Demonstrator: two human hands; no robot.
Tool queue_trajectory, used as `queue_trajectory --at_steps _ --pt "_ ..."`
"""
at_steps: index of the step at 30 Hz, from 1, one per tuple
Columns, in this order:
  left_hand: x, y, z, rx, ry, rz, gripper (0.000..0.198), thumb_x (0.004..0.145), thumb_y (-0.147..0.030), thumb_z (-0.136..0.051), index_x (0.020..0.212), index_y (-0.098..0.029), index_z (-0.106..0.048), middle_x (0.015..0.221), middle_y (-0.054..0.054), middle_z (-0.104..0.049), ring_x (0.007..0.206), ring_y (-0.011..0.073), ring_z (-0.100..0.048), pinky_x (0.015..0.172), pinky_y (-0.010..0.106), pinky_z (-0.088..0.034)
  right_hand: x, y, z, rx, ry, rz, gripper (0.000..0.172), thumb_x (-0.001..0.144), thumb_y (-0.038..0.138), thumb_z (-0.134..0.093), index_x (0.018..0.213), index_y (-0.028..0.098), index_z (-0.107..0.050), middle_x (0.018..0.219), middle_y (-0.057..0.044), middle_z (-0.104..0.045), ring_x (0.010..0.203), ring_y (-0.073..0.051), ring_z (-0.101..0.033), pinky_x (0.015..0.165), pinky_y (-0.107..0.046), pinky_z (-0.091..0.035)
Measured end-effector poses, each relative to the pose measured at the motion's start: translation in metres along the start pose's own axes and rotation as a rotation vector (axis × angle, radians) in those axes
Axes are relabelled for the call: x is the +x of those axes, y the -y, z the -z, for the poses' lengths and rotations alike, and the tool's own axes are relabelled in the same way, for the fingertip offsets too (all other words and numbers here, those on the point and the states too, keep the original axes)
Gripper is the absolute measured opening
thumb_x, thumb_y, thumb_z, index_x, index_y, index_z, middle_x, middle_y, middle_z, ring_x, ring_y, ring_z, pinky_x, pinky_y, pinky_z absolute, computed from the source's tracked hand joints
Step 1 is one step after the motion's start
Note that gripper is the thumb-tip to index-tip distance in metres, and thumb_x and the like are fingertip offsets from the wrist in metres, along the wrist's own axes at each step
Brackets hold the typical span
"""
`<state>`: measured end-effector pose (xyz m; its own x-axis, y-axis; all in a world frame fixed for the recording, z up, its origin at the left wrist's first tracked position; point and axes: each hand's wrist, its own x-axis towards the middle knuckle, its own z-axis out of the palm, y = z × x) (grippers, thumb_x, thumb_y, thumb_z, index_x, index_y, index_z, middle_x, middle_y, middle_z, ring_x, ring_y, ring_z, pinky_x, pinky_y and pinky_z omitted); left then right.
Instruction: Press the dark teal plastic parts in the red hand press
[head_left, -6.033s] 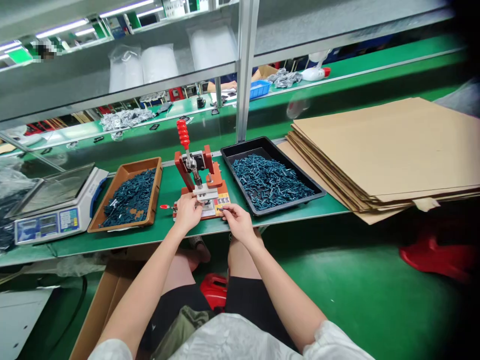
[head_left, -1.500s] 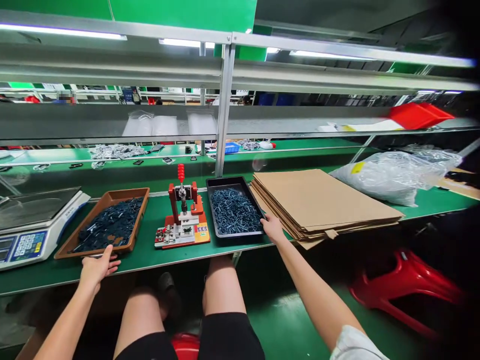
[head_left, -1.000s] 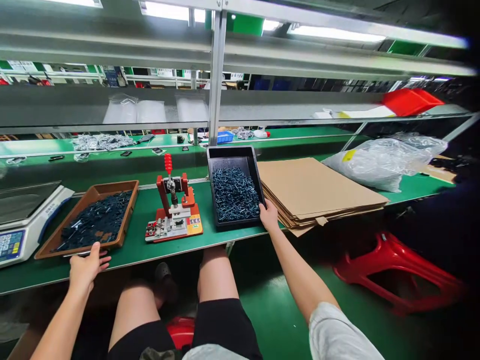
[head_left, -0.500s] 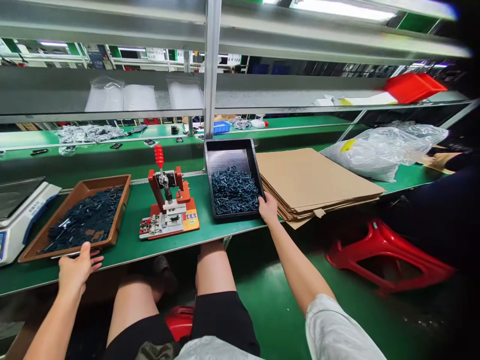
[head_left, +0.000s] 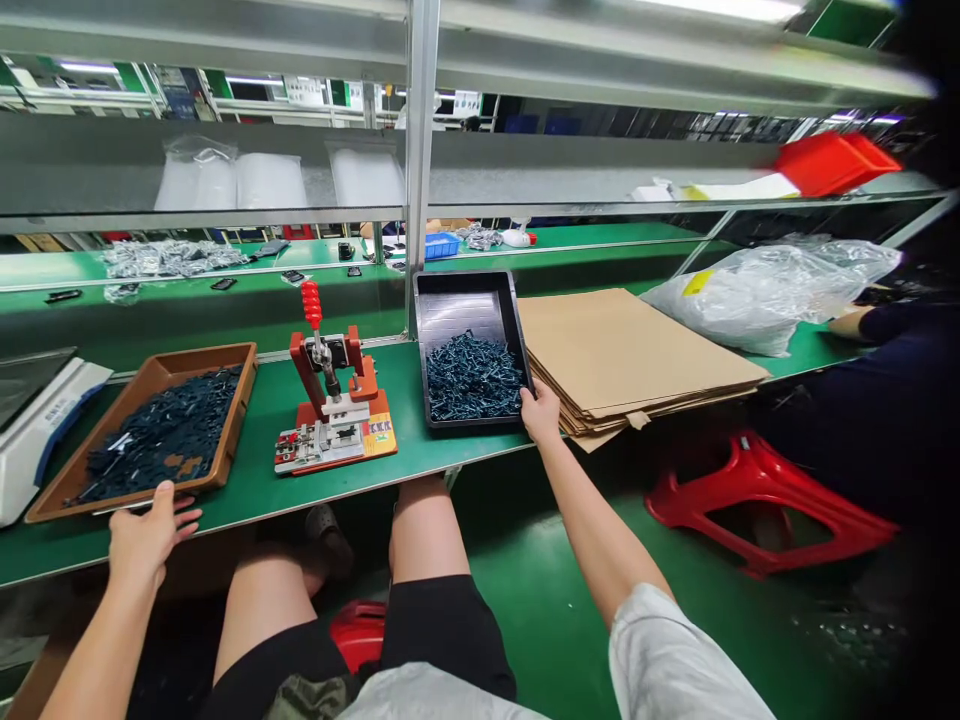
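Observation:
My right hand point(head_left: 541, 412) grips the near right corner of a black tray point(head_left: 480, 428), its fingers closed on the rim. Inside the tray lies a heap of small dark blue-black parts point(head_left: 472, 378), too fine to name. My left hand point(head_left: 144, 535) is at the front edge of a brown tray point(head_left: 244, 400), fingers spread and thumb up by the rim; whether it touches the tray I cannot tell. Small dark pieces point(head_left: 165, 430) fill much of that tray. Between both trays stands a red hand press point(head_left: 330, 400) with a red knobbed lever and a metal fixture.
Flat cardboard sheets point(head_left: 630, 350) are stacked right of the black tray. Beyond them lies a clear plastic bag point(head_left: 750, 300). A scale point(head_left: 52, 430) stands at far left. A metal post point(head_left: 421, 130) rises behind the bench. A co-worker's dark sleeve point(head_left: 892, 330) and a red stool point(head_left: 772, 500) are at right.
The black tray has shifted slightly to the right relative to the post, with my right hand still on it. My left hand stays by the brown tray. The view has tilted a little.

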<state>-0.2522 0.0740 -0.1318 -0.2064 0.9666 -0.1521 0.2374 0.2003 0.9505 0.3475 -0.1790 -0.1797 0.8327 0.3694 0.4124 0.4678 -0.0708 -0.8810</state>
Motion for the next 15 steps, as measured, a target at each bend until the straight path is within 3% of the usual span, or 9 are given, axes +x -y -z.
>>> queue_trajectory --at_steps 9,15 --pt "-0.002 -0.005 0.002 -0.002 0.011 0.053 0.018 0.091 -0.031 -0.06 0.089 -0.014 -0.056 0.08 0.004 -0.066 0.054 0.0142 -0.066 0.045 0.024 -0.056 0.005 -0.004 -0.004 0.101 0.057 -0.137 0.041 0.076 0.047 -0.068 0.103 0.017 -0.072 0.105 -0.014 -0.077 0.103 -0.031 -0.07 0.102 -0.049 -0.053" --pt "0.0 -0.016 0.009 -0.022 0.087 0.207 0.019 0.087 -0.031 -0.064 0.093 -0.013 -0.061 0.083 0.005 -0.07 0.059 0.0162 -0.069 0.048 0.024 -0.057 -0.008 -0.008 0.012 0.163 0.073 -0.185 0.044 0.071 0.048 -0.073 0.103 0.018 -0.073 0.104 -0.013 -0.077 0.106 -0.033 -0.07 0.104 -0.052 -0.052"
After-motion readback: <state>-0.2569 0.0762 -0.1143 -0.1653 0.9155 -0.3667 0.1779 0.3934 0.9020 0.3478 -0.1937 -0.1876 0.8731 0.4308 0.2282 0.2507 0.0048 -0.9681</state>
